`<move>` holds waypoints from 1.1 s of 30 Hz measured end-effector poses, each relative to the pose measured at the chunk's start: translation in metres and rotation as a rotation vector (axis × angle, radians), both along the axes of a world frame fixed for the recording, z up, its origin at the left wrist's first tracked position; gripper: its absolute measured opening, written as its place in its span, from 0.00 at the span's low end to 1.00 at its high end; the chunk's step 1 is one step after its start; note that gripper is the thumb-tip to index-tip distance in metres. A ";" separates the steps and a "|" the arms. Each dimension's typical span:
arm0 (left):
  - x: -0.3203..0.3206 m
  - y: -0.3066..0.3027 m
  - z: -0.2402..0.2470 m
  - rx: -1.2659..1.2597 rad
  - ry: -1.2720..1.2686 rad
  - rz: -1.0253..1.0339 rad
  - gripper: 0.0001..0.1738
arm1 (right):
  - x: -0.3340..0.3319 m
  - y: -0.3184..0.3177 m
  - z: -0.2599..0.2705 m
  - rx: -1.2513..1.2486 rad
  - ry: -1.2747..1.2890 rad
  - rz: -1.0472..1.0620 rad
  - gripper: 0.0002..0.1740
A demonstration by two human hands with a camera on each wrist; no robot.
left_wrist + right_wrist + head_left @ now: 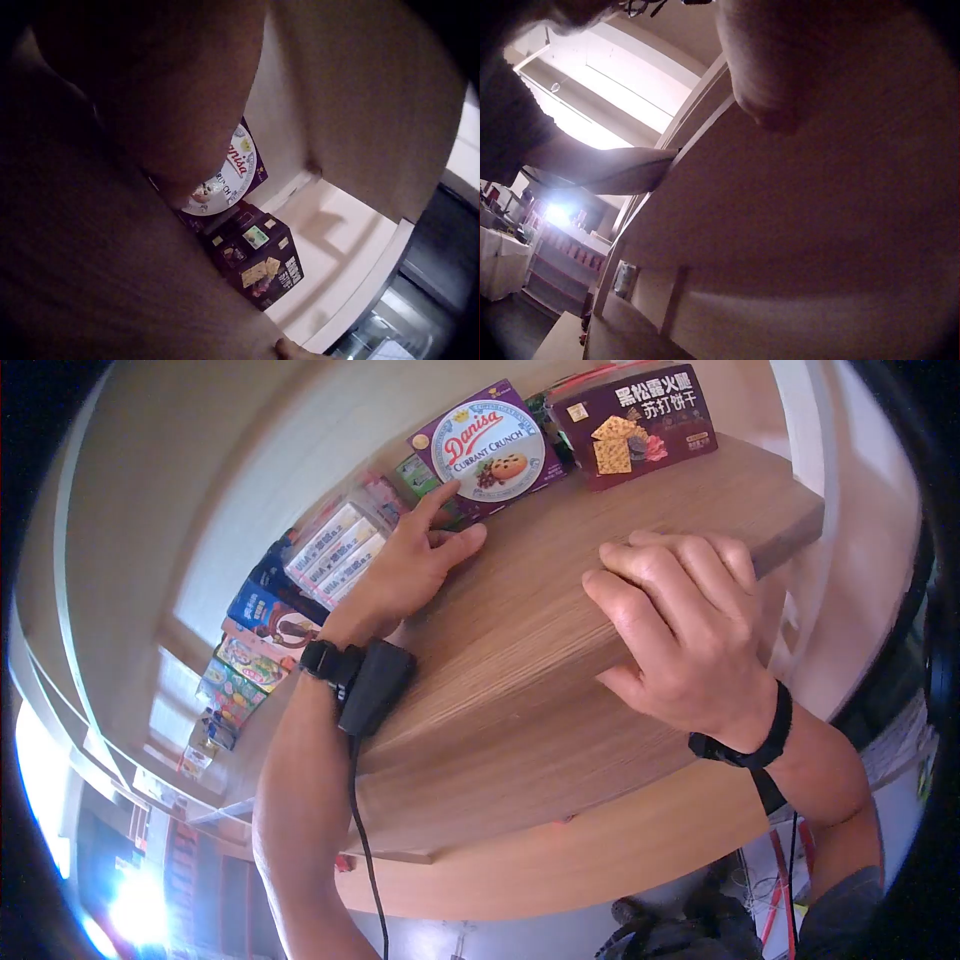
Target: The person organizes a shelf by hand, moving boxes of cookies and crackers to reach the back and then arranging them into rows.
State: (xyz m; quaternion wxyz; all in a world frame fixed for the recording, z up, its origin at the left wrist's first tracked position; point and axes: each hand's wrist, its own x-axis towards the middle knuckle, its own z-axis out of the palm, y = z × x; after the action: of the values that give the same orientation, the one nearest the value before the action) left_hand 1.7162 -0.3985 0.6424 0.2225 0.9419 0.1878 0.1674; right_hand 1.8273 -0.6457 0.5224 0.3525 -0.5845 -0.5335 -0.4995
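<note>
A purple Danisa currant crunch cookie box (545, 465) stands upright against the back of the wooden shelf. My left hand (415, 560) is over the shelf just in front of it, its index fingertip at the lower left of the box's front and the thumb apart from the finger. In the left wrist view, that hand covers part of the same Danisa box (241, 161). My right hand (690, 620) is at the shelf's front edge, fingers loosely bent and holding nothing. A dark maroon cracker box (660, 435) stands to the right of the Danisa box.
Left of the Danisa box, white-labelled packs (335, 555) sit in a clear holder. Further left come a blue box (262, 608) and several colourful packages. The wooden shelf (520, 610) ends at a white side panel (800, 420). A cable (362, 830) hangs from the left wrist.
</note>
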 end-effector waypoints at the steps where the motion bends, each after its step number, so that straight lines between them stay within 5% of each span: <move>1: 0.000 0.001 0.000 0.025 0.002 -0.016 0.44 | 0.000 0.001 0.000 0.007 0.000 0.003 0.33; 16: 0.003 -0.006 0.000 0.052 -0.020 -0.028 0.39 | 0.009 0.002 -0.004 0.029 -0.069 -0.068 0.29; 20: 0.006 -0.001 -0.001 0.046 -0.126 -0.093 0.38 | 0.016 0.010 -0.009 0.251 -0.155 -0.097 0.07; 24: 0.006 -0.015 0.007 -0.017 -0.161 -0.126 0.31 | 0.018 0.016 -0.011 0.257 -0.157 -0.068 0.06; 33: 0.065 -0.068 0.034 0.120 0.250 -0.221 0.42 | 0.019 0.015 -0.012 0.276 -0.174 -0.026 0.05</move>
State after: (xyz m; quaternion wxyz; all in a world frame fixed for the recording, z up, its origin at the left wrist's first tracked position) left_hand 1.7810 -0.4662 0.6761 0.1579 0.9819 0.0988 0.0345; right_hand 1.8466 -0.6312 0.5103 0.3755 -0.4919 -0.4809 -0.6211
